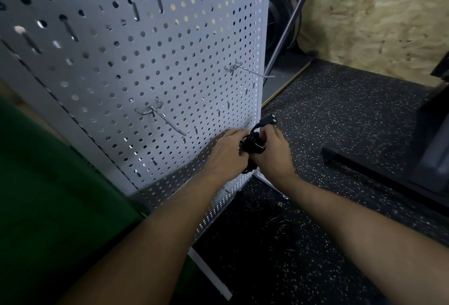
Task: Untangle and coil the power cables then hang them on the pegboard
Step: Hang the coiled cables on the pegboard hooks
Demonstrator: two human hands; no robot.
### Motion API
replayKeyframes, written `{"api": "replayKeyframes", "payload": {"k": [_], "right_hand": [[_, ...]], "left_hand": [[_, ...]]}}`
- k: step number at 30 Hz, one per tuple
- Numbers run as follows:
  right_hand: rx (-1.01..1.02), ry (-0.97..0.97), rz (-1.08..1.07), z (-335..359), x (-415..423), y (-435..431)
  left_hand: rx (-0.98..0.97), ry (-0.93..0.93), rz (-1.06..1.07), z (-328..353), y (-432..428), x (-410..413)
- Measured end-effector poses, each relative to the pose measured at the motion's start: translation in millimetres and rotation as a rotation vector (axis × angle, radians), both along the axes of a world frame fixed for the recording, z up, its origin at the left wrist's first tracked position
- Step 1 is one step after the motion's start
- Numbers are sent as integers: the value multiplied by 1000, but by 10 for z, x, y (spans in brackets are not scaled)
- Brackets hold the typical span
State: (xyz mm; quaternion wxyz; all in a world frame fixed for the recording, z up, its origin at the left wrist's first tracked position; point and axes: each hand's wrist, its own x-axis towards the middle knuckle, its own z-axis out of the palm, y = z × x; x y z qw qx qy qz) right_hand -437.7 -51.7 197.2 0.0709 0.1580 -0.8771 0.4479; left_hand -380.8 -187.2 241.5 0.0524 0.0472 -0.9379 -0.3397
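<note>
Left hand (226, 154), right hand (274, 155) grip coiled cable (252, 147) by pegboard (170, 61)

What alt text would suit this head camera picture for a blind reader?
A left hand and right hand grip a coiled black power cable before a grey pegboard. Two bare hooks jut out above; more cables lie below.

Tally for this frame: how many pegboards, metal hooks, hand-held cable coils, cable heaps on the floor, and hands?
Pegboard: 1
Metal hooks: 2, lower, upper
Cable coil, held in both hands: 1
Cable heap on the floor: 1, number of cables in it unclear
Hands: 2, left hand, right hand
Total: 7
</note>
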Motion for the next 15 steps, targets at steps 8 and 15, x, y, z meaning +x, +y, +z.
{"api": "replayKeyframes", "payload": {"k": [8,15], "right_hand": [[35,-75,25,8,-35,26],[228,-104,142,174,136,482]], "left_hand": [[-28,-7,-21,-20,-10,14],[-149,56,-108,61,13,235]]}}
